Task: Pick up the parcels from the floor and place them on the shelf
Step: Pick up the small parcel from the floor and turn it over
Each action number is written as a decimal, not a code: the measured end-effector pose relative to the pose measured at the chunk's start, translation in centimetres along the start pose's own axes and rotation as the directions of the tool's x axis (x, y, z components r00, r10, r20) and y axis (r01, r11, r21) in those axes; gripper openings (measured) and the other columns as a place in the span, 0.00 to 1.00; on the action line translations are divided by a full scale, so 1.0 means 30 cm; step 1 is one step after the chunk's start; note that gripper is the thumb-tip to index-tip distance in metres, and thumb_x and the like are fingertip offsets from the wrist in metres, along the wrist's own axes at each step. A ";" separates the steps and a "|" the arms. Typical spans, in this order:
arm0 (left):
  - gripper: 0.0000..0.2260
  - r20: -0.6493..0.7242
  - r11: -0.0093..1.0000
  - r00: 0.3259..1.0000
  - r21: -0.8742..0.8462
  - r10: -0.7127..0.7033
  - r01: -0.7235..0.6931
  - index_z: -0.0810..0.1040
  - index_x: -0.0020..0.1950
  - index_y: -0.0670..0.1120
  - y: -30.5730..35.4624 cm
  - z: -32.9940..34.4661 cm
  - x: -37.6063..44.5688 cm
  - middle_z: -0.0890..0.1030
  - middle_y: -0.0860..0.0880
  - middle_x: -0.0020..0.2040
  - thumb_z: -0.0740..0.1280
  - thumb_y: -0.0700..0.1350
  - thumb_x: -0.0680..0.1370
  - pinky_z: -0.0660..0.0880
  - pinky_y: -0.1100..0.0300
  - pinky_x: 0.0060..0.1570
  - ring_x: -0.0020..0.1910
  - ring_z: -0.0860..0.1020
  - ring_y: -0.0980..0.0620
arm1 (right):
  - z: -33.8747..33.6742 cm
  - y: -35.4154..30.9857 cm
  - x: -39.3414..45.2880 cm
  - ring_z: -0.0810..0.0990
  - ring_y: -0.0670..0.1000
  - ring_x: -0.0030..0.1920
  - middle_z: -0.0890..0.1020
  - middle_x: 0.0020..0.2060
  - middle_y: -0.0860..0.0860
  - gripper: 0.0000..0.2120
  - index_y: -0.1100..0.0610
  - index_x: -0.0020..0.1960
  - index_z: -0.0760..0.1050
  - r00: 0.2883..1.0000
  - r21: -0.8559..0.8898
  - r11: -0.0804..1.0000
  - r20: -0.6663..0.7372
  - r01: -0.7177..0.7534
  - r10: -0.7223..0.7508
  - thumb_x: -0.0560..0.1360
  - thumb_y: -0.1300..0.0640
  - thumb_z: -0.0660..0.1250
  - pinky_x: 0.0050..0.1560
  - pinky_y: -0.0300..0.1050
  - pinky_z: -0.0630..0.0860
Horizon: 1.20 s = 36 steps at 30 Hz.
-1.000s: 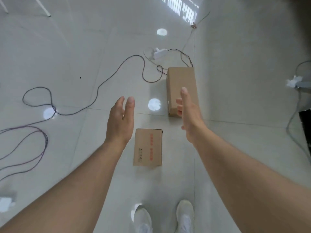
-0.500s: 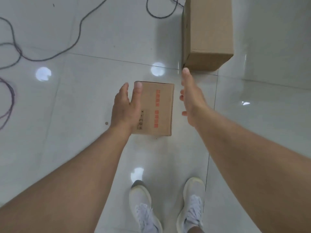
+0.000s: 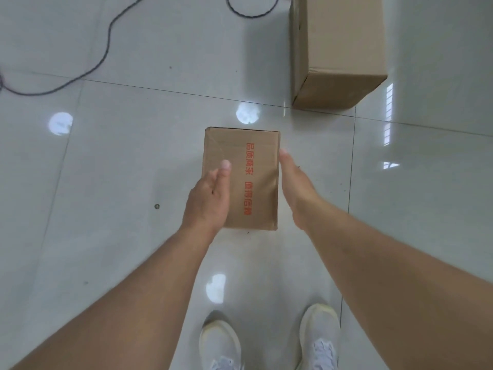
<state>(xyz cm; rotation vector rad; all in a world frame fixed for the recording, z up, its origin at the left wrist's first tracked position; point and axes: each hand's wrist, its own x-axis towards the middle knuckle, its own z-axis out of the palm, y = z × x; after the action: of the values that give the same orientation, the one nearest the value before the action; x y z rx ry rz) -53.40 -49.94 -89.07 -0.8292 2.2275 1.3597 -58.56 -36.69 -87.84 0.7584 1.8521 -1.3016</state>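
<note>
A small brown parcel (image 3: 240, 145) with red print lies flat on the white tiled floor just in front of my feet. My left hand (image 3: 209, 198) covers its near left side, thumb resting on the top face and fingers hidden down the left edge. Fingers straight, my right hand (image 3: 296, 185) lies along the parcel's right edge with the palm facing it. The parcel still rests on the floor. A larger plain brown parcel (image 3: 338, 41) stands on the floor at the upper right. No shelf is in view.
A dark cable (image 3: 106, 41) snakes over the tiles at the upper left, and another loop lies near the large parcel's far left corner. My two white shoes (image 3: 221, 345) stand just behind the small parcel. Bright light spots reflect off the floor.
I have bent lower, so both parcels look closer. My hands have come down from above the floor onto the two sides of the small parcel.
</note>
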 end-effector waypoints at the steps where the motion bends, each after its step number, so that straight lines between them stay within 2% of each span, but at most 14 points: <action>1: 0.28 0.008 1.000 1.000 0.005 -0.013 0.013 0.72 0.66 0.53 -0.012 0.001 0.005 0.77 0.51 0.64 0.45 0.65 0.76 0.66 0.52 0.65 0.65 0.72 0.49 | 0.006 0.010 0.009 0.70 0.51 0.61 0.73 0.67 0.52 0.28 0.51 0.70 0.69 1.000 -0.009 1.000 0.010 -0.005 0.005 0.79 0.38 0.45 0.54 0.46 0.60; 3: 0.29 0.007 1.000 1.000 0.015 -0.028 0.028 0.71 0.67 0.54 -0.040 -0.001 0.017 0.76 0.51 0.65 0.45 0.66 0.76 0.65 0.50 0.67 0.67 0.71 0.48 | 0.014 0.024 0.019 0.71 0.52 0.62 0.73 0.67 0.52 0.28 0.52 0.69 0.69 0.999 0.006 1.000 0.032 -0.022 0.022 0.79 0.39 0.45 0.55 0.46 0.61; 5: 0.28 -0.004 0.998 0.999 0.049 -0.035 0.036 0.69 0.69 0.54 -0.056 -0.003 0.027 0.73 0.51 0.69 0.45 0.66 0.76 0.61 0.47 0.70 0.71 0.66 0.48 | 0.015 0.034 0.028 0.71 0.51 0.56 0.75 0.63 0.51 0.27 0.53 0.69 0.69 0.999 0.009 1.000 0.034 -0.016 0.016 0.80 0.40 0.46 0.55 0.46 0.63; 9: 0.34 -0.045 0.993 0.996 0.080 -0.083 0.087 0.61 0.74 0.53 -0.083 0.005 0.063 0.60 0.50 0.77 0.44 0.68 0.74 0.51 0.47 0.74 0.77 0.54 0.49 | 0.018 0.049 0.048 0.73 0.45 0.42 0.75 0.44 0.43 0.18 0.53 0.64 0.70 0.999 0.025 1.000 0.029 -0.015 0.014 0.80 0.46 0.52 0.46 0.43 0.68; 11: 0.38 -0.039 0.987 0.986 0.020 -0.160 0.161 0.61 0.74 0.53 -0.087 0.009 0.079 0.63 0.51 0.76 0.43 0.71 0.69 0.55 0.44 0.73 0.76 0.57 0.47 | 0.023 0.053 0.054 0.76 0.45 0.44 0.78 0.46 0.45 0.16 0.54 0.62 0.70 0.999 0.020 1.000 0.033 -0.016 0.016 0.79 0.49 0.55 0.41 0.42 0.69; 14: 0.35 -0.027 0.979 0.979 -0.037 -0.204 0.203 0.66 0.71 0.55 -0.082 0.008 0.093 0.70 0.50 0.72 0.46 0.70 0.70 0.59 0.43 0.70 0.73 0.63 0.44 | 0.021 0.060 0.066 0.79 0.52 0.51 0.81 0.52 0.51 0.15 0.56 0.59 0.74 1.000 -0.020 1.000 -0.030 0.004 -0.005 0.76 0.52 0.57 0.46 0.47 0.73; 18: 0.33 -0.030 0.977 0.978 -0.065 -0.205 0.203 0.72 0.65 0.53 -0.078 -0.001 0.094 0.73 0.49 0.66 0.49 0.70 0.70 0.61 0.53 0.62 0.67 0.69 0.46 | 0.000 0.069 0.065 0.80 0.57 0.53 0.82 0.52 0.55 0.12 0.61 0.52 0.76 0.993 -0.058 0.998 -0.113 0.016 -0.023 0.73 0.58 0.60 0.55 0.54 0.77; 21: 0.29 -0.004 0.971 0.978 -0.118 -0.208 0.206 0.75 0.57 0.52 -0.078 -0.010 0.079 0.74 0.47 0.63 0.55 0.70 0.68 0.69 0.51 0.58 0.60 0.74 0.46 | -0.001 0.067 0.061 0.79 0.54 0.50 0.79 0.52 0.52 0.07 0.57 0.50 0.73 0.989 -0.022 0.999 -0.142 0.032 -0.035 0.73 0.58 0.62 0.51 0.50 0.77; 22: 0.27 0.012 0.969 0.980 -0.146 -0.200 0.200 0.74 0.57 0.54 -0.076 -0.009 0.074 0.74 0.48 0.63 0.58 0.70 0.66 0.71 0.50 0.57 0.58 0.75 0.47 | 0.003 0.062 0.059 0.79 0.52 0.49 0.78 0.53 0.51 0.10 0.55 0.53 0.71 0.989 -0.001 0.999 -0.144 0.044 -0.043 0.73 0.55 0.63 0.49 0.49 0.76; 26: 0.23 0.095 0.975 0.988 -0.175 -0.120 0.136 0.74 0.60 0.56 -0.054 -0.008 0.075 0.75 0.52 0.63 0.62 0.65 0.70 0.70 0.62 0.47 0.58 0.76 0.52 | 0.026 0.034 0.056 0.77 0.47 0.44 0.76 0.48 0.48 0.17 0.55 0.60 0.66 0.993 0.034 0.996 -0.087 0.086 -0.083 0.75 0.49 0.62 0.41 0.45 0.72; 29: 0.36 0.135 0.980 0.977 -0.091 -0.162 0.175 0.73 0.65 0.56 -0.054 -0.008 0.085 0.69 0.51 0.70 0.60 0.72 0.62 0.69 0.53 0.63 0.66 0.71 0.50 | 0.043 0.032 0.060 0.77 0.52 0.48 0.77 0.43 0.47 0.10 0.54 0.54 0.71 0.983 0.003 0.989 -0.111 0.145 -0.144 0.77 0.50 0.59 0.49 0.46 0.73; 31: 0.50 0.083 0.974 0.971 -0.018 -0.224 0.227 0.67 0.71 0.52 -0.058 -0.008 0.085 0.63 0.50 0.74 0.58 0.78 0.54 0.65 0.47 0.68 0.71 0.66 0.47 | 0.050 0.033 0.061 0.80 0.55 0.44 0.79 0.43 0.52 0.05 0.53 0.46 0.71 0.983 0.086 0.982 -0.093 0.166 -0.158 0.77 0.57 0.57 0.43 0.41 0.76; 33: 0.59 0.052 0.963 0.962 0.004 -0.268 0.268 0.64 0.73 0.48 -0.066 -0.005 0.083 0.65 0.50 0.73 0.58 0.81 0.49 0.66 0.46 0.67 0.70 0.67 0.47 | 0.066 0.032 0.055 0.81 0.53 0.38 0.81 0.44 0.55 0.07 0.51 0.51 0.68 0.992 0.135 0.983 0.004 0.124 -0.126 0.78 0.62 0.55 0.37 0.38 0.76; 36: 0.58 -0.007 0.955 0.955 -0.021 -0.295 0.295 0.64 0.72 0.49 -0.082 -0.008 0.081 0.68 0.51 0.71 0.63 0.78 0.48 0.70 0.45 0.63 0.68 0.69 0.46 | 0.097 0.051 0.079 0.82 0.54 0.48 0.81 0.50 0.53 0.15 0.53 0.60 0.70 0.995 0.052 0.994 -0.024 0.099 -0.098 0.76 0.64 0.56 0.51 0.48 0.79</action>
<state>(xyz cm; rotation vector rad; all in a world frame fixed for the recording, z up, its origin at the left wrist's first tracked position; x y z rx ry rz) -53.56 -51.71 -92.05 -1.1265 2.0006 1.2373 -57.97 -38.86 -91.21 0.7189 1.8989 -1.4153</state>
